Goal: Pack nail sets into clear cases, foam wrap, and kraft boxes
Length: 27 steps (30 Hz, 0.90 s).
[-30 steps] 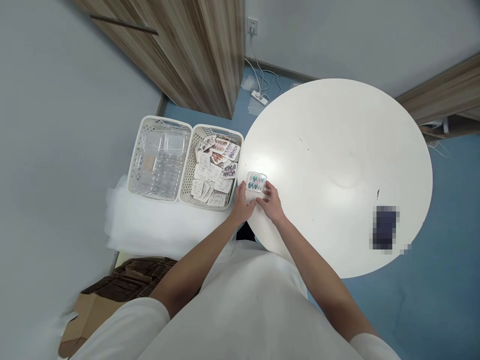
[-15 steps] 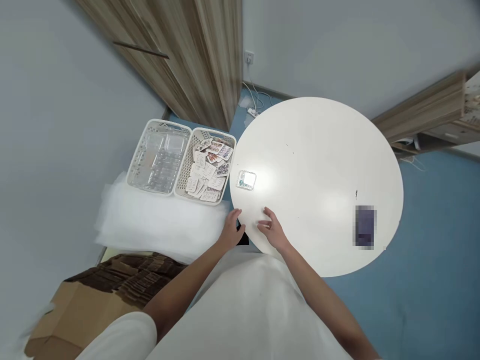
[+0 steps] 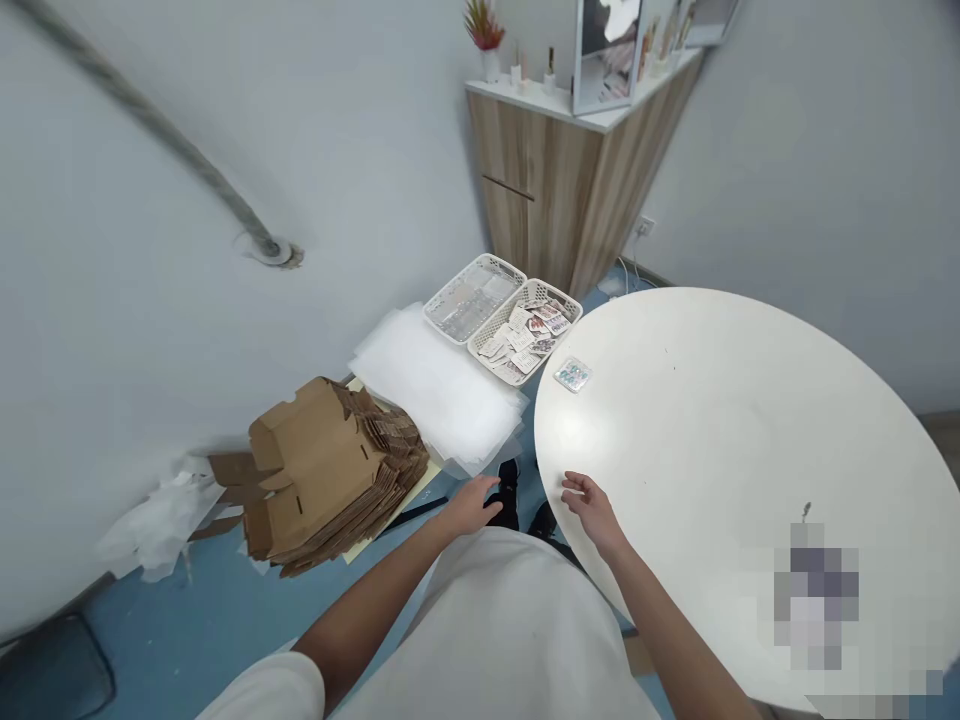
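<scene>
My left hand (image 3: 470, 506) hangs in the air left of the round white table (image 3: 712, 420), fingers apart and holding nothing. Over the table's left edge is my right hand (image 3: 591, 508), its fingers slightly curled and apart with nothing between them. A small clear case (image 3: 572, 374) with coloured pieces in it lies on the table near the left rim, beyond my right hand. Just left of the table, one white basket (image 3: 574, 303) holds many printed cards (image 3: 523, 335). Beside it, a second white basket (image 3: 433, 318) contains clear plastic cases (image 3: 470, 300).
White sheets (image 3: 442, 385) are stacked in front of the baskets. Flattened brown cardboard boxes (image 3: 322, 470) are piled at the left. A wood-grain cabinet (image 3: 540, 160) stands behind the baskets. A blurred, pixelated object (image 3: 821, 590) is on the table's right side.
The view has swung left and up, bringing the cardboard pile and cabinet top into sight. My hands remain empty, with my left hand now farther from the table edge.
</scene>
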Each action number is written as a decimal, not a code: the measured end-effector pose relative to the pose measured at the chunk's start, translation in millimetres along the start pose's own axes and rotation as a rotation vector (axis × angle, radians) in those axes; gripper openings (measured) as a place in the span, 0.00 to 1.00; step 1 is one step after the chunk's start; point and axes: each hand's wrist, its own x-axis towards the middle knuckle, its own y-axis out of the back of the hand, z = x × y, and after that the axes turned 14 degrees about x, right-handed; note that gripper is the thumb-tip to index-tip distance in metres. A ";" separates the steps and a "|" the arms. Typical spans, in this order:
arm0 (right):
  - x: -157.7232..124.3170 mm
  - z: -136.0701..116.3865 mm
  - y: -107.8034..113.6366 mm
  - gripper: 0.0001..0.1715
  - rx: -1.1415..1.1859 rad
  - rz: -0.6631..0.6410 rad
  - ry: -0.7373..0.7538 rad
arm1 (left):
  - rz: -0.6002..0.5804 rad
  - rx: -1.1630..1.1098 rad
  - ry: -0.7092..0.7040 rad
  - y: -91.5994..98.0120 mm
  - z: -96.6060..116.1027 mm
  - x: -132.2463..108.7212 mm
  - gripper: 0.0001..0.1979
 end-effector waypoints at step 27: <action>74.1 -57.1 -184.3 0.24 -0.388 -0.246 0.166 | 0.267 -0.025 0.005 122.4 -80.6 10.6 0.29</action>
